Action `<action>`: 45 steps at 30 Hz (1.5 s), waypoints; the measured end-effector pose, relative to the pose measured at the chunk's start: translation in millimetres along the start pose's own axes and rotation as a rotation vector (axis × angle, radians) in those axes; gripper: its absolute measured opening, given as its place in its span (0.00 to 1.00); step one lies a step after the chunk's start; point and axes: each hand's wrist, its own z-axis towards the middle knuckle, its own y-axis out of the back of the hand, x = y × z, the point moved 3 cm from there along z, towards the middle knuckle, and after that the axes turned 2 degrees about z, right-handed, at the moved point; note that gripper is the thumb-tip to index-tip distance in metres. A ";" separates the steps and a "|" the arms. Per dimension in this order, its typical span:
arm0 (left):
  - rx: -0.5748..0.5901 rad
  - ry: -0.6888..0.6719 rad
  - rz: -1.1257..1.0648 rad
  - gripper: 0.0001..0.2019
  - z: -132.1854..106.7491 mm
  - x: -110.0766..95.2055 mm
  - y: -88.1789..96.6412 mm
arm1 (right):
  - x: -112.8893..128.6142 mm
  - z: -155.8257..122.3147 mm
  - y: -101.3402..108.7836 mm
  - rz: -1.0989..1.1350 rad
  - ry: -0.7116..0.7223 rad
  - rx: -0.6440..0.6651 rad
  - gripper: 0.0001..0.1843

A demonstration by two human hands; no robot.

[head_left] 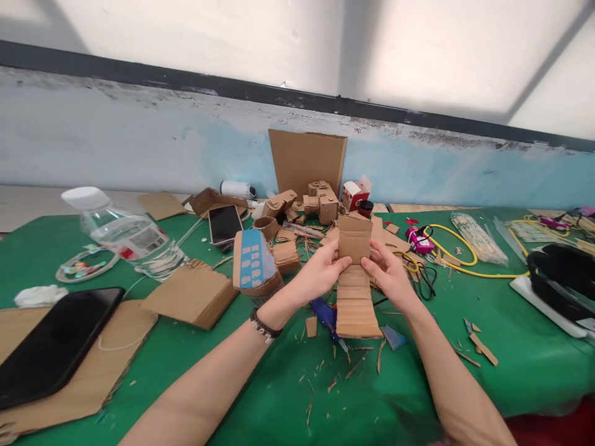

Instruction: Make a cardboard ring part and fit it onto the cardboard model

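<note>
With the clock centred on the view, there are two bare hands point(320, 269), one at five o'clock and one at four, and one creased cardboard strip point(356, 303) between four and five. One clear bottle point(132, 238) is at nine, two dark-screened devices point(60, 347) at eight and nine, one red-and-white box point(353, 195) at two, one upright cardboard sheet point(307, 161) at twelve, and one blue glue gun point(324, 314) at five.

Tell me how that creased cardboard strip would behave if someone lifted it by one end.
The cardboard strip would probably bend at the creases running across it. It is likely light for its size, since it looks like thin board. It seems unlikely to slip: its surface looks matte, and the left hand and right hand grip its edges.
</note>
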 end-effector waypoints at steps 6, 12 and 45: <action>-0.140 -0.046 0.103 0.21 4.0 16.9 7.1 | -0.1 -9.8 -15.2 -0.114 0.040 -0.112 0.29; -0.120 0.032 0.029 0.25 7.6 24.2 13.1 | -2.5 -5.9 -11.5 -0.145 -0.012 -0.165 0.28; -0.138 0.031 0.052 0.23 2.4 8.7 11.5 | -21.4 -9.6 -29.9 0.195 -0.237 -0.094 0.30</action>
